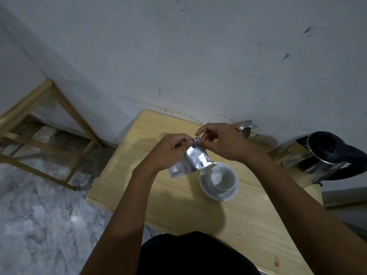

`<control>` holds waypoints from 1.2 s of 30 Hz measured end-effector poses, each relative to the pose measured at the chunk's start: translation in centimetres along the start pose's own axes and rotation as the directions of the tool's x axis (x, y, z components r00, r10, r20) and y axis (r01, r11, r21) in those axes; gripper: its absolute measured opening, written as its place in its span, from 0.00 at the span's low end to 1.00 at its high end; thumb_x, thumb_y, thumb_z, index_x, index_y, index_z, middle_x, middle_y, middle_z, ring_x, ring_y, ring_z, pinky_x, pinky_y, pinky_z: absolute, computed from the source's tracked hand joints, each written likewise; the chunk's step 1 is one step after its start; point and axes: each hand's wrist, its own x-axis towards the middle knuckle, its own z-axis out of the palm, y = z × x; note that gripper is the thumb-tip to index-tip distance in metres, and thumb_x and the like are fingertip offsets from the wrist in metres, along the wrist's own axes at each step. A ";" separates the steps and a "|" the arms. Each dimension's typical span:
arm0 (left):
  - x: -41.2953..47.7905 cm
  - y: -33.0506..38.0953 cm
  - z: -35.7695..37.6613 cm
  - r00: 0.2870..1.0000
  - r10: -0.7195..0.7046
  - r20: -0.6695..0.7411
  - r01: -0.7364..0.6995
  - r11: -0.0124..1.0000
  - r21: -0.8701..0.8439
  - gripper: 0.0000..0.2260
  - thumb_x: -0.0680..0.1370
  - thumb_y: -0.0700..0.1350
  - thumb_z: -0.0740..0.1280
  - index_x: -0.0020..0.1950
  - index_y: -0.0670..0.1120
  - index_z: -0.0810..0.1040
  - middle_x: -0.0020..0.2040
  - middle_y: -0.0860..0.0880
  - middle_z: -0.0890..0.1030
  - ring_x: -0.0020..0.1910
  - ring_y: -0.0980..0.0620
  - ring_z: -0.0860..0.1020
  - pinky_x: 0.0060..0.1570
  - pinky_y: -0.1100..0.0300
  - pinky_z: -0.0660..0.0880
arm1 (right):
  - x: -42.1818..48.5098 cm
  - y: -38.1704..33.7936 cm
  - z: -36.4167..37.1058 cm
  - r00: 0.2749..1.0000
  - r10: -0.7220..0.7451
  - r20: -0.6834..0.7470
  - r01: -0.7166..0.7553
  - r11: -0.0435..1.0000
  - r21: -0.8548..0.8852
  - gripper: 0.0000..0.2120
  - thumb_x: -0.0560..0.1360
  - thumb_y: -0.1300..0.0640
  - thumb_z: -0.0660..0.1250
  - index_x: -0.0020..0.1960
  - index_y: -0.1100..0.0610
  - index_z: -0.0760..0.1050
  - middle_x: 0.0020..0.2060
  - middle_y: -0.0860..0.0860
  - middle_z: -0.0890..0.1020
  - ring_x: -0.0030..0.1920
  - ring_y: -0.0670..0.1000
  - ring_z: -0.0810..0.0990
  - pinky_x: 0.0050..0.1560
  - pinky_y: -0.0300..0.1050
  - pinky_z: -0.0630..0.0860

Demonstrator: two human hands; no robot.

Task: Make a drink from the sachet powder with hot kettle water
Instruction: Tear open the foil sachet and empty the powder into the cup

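So, far left: a wooden frame [45, 116] stood on the marble floor [39, 215], up against the wall [178, 56]. The surface [198, 219] was light wood, its back edge at the same wall.

Left hand [168, 151] was raised over the surface, grip narrow: thumb and fingers pinched the top edge of the sachet [190, 161]. The sachet was silver foil, held in the air above the surface and hanging tilted, lower end toward the left.

Right hand [222, 143] had the same narrow grip, pinching that top edge just beside the left fingertips. Couldn't tell whether the top was torn.

A white cup [224, 177] sat upright on a white saucer [216, 195] on the surface, just right of the sachet's lower part.

A small shiny metal pot [246, 129] was at the wall behind the right hand, partly hidden. A steel kettle [317, 157] with black lid and handle stood at the surface's far right, well apart from the cup.
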 end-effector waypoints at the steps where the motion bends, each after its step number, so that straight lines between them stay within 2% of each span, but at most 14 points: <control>1: 0.0 0.2 0.0 1.000 0.011 0.007 -0.011 1.000 0.007 0.08 0.79 0.44 0.63 0.47 0.49 0.83 0.47 0.42 0.84 0.44 0.43 0.80 0.48 0.49 0.75 | 0.1 -0.1 -0.2 1.000 0.001 0.008 -0.001 1.000 -0.023 0.07 0.73 0.53 0.73 0.46 0.42 0.78 0.36 0.41 0.83 0.40 0.41 0.80 0.45 0.44 0.78; 4: 0.0 0.6 -0.1 1.000 0.019 0.006 -0.019 1.000 0.021 0.09 0.79 0.44 0.63 0.45 0.49 0.82 0.42 0.42 0.82 0.37 0.50 0.74 0.43 0.54 0.71 | 0.2 -0.3 -0.8 1.000 0.006 0.010 -0.005 0.997 -0.080 0.04 0.72 0.51 0.74 0.45 0.44 0.80 0.37 0.42 0.84 0.42 0.43 0.82 0.47 0.50 0.80; 9: 0.4 1.0 0.3 0.998 0.056 -0.034 -0.054 0.997 0.057 0.09 0.80 0.45 0.62 0.52 0.48 0.82 0.43 0.41 0.83 0.40 0.44 0.78 0.42 0.51 0.74 | 0.8 -0.7 -1.3 1.000 0.007 -0.005 -0.007 0.994 -0.109 0.02 0.71 0.50 0.75 0.43 0.45 0.82 0.36 0.41 0.85 0.41 0.40 0.82 0.48 0.49 0.81; 13: 0.5 1.4 0.2 0.994 0.087 -0.060 -0.082 0.993 0.084 0.09 0.80 0.44 0.62 0.51 0.47 0.83 0.32 0.46 0.75 0.28 0.57 0.66 0.32 0.64 0.65 | 1.0 -0.7 -1.8 1.000 0.025 0.014 -0.023 0.994 -0.104 0.06 0.71 0.49 0.75 0.48 0.46 0.82 0.35 0.39 0.83 0.41 0.37 0.81 0.47 0.45 0.79; 16: 0.5 1.7 0.3 0.993 0.091 -0.073 -0.085 0.993 0.081 0.09 0.79 0.43 0.63 0.49 0.46 0.83 0.30 0.52 0.74 0.26 0.59 0.67 0.29 0.70 0.64 | 1.0 -0.8 -2.0 1.000 0.009 0.011 -0.007 0.992 -0.123 0.02 0.71 0.48 0.75 0.42 0.43 0.82 0.34 0.39 0.83 0.41 0.38 0.81 0.48 0.47 0.79; 19: 0.6 1.9 0.4 0.992 0.090 -0.087 -0.082 0.993 0.086 0.08 0.79 0.43 0.63 0.49 0.47 0.83 0.30 0.54 0.74 0.27 0.60 0.69 0.29 0.71 0.65 | 1.0 -1.2 -2.1 1.000 -0.007 -0.004 0.007 0.984 -0.179 0.06 0.71 0.48 0.75 0.37 0.40 0.80 0.33 0.38 0.82 0.39 0.38 0.80 0.47 0.48 0.79; 22: 0.6 2.1 0.4 0.991 0.107 -0.084 -0.099 0.991 0.088 0.09 0.80 0.43 0.63 0.48 0.45 0.82 0.31 0.52 0.74 0.28 0.60 0.68 0.30 0.71 0.65 | 0.9 -1.4 -2.1 1.000 -0.016 -0.015 0.012 0.980 -0.198 0.03 0.71 0.47 0.74 0.39 0.43 0.82 0.34 0.38 0.82 0.40 0.39 0.79 0.45 0.45 0.77; 25: 0.5 2.1 0.3 0.989 0.119 -0.089 -0.112 0.990 0.084 0.09 0.79 0.42 0.63 0.47 0.45 0.83 0.35 0.47 0.79 0.30 0.60 0.70 0.32 0.71 0.66 | 0.7 -1.5 -2.0 0.998 -0.047 -0.030 0.038 0.972 -0.234 0.04 0.71 0.45 0.73 0.41 0.44 0.83 0.34 0.38 0.81 0.40 0.39 0.78 0.41 0.43 0.73; 27: 0.5 2.1 0.3 0.989 0.113 -0.097 -0.109 0.993 0.050 0.09 0.79 0.42 0.63 0.46 0.45 0.83 0.39 0.43 0.82 0.32 0.57 0.72 0.35 0.68 0.67 | 0.6 -1.7 -1.8 0.996 -0.075 -0.044 0.063 0.971 -0.230 0.03 0.72 0.46 0.73 0.42 0.44 0.83 0.36 0.41 0.82 0.39 0.41 0.78 0.41 0.44 0.75; 29: 0.5 2.1 0.3 0.989 0.096 -0.116 -0.095 0.995 0.015 0.09 0.79 0.42 0.63 0.46 0.45 0.83 0.41 0.43 0.83 0.37 0.49 0.76 0.38 0.65 0.69 | 0.5 -1.7 -1.5 0.991 -0.107 -0.078 0.089 0.975 -0.206 0.02 0.72 0.49 0.74 0.42 0.47 0.84 0.37 0.44 0.83 0.38 0.44 0.77 0.42 0.47 0.76; 30: 0.5 2.1 0.2 0.988 0.087 -0.129 -0.089 0.996 -0.006 0.09 0.79 0.42 0.63 0.46 0.44 0.83 0.41 0.43 0.83 0.39 0.47 0.77 0.39 0.65 0.70 | 0.4 -1.7 -1.4 0.987 -0.125 -0.099 0.103 0.975 -0.199 0.02 0.72 0.50 0.74 0.43 0.48 0.84 0.37 0.45 0.83 0.38 0.45 0.77 0.42 0.48 0.77; 32: 0.5 2.2 0.2 0.986 0.070 -0.150 -0.079 0.995 -0.058 0.09 0.79 0.41 0.63 0.44 0.44 0.82 0.40 0.44 0.83 0.38 0.51 0.77 0.38 0.69 0.70 | 0.3 -1.6 -1.2 0.977 -0.170 -0.132 0.141 0.968 -0.206 0.02 0.73 0.52 0.73 0.44 0.50 0.85 0.37 0.46 0.83 0.38 0.46 0.77 0.42 0.48 0.77; 34: 0.5 2.3 0.4 0.986 0.046 -0.160 -0.066 0.990 -0.121 0.09 0.79 0.41 0.63 0.42 0.44 0.81 0.40 0.40 0.82 0.37 0.51 0.77 0.35 0.70 0.70 | 0.2 -1.5 -0.9 0.957 -0.237 -0.165 0.198 0.954 -0.223 0.03 0.73 0.54 0.73 0.44 0.51 0.85 0.37 0.47 0.84 0.37 0.46 0.77 0.41 0.45 0.75; 36: 0.5 2.4 0.5 0.985 0.023 -0.172 -0.056 0.981 -0.185 0.10 0.80 0.41 0.63 0.41 0.46 0.80 0.39 0.42 0.81 0.38 0.53 0.76 0.37 0.70 0.71 | 0.0 -1.4 -0.5 0.927 -0.317 -0.202 0.259 0.929 -0.266 0.03 0.73 0.56 0.73 0.44 0.53 0.85 0.38 0.48 0.84 0.38 0.48 0.77 0.40 0.44 0.74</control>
